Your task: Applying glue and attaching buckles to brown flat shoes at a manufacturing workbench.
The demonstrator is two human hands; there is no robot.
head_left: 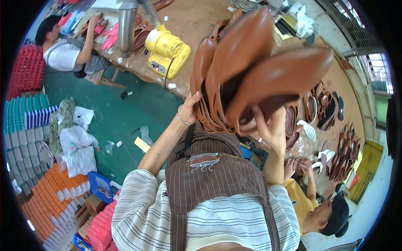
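Note:
In front of my chest I hold a bunch of brown leather shoes (247, 42), with their smooth toes pointing up and away from me. My left hand (189, 109), a bracelet at its wrist, is closed round the left side of the bunch, where several shoe edges lie pressed together. At the right, my right hand (271, 127) grips the heel end of the nearest brown shoe (284, 71), its fingers reaching over the opening. That shoe is slightly blurred and tilts off to the right. The inner shoes of the bunch are partly hidden.
A yellow machine (167, 52) stands on the workbench (184, 21) beside a metal duct (127, 29). More brown shoes (345, 150) lie on the right. One person (63, 54) works at far left, another (310, 209) at lower right. Stacked boxes (54, 192) and plastic bags (77, 146) fill the left.

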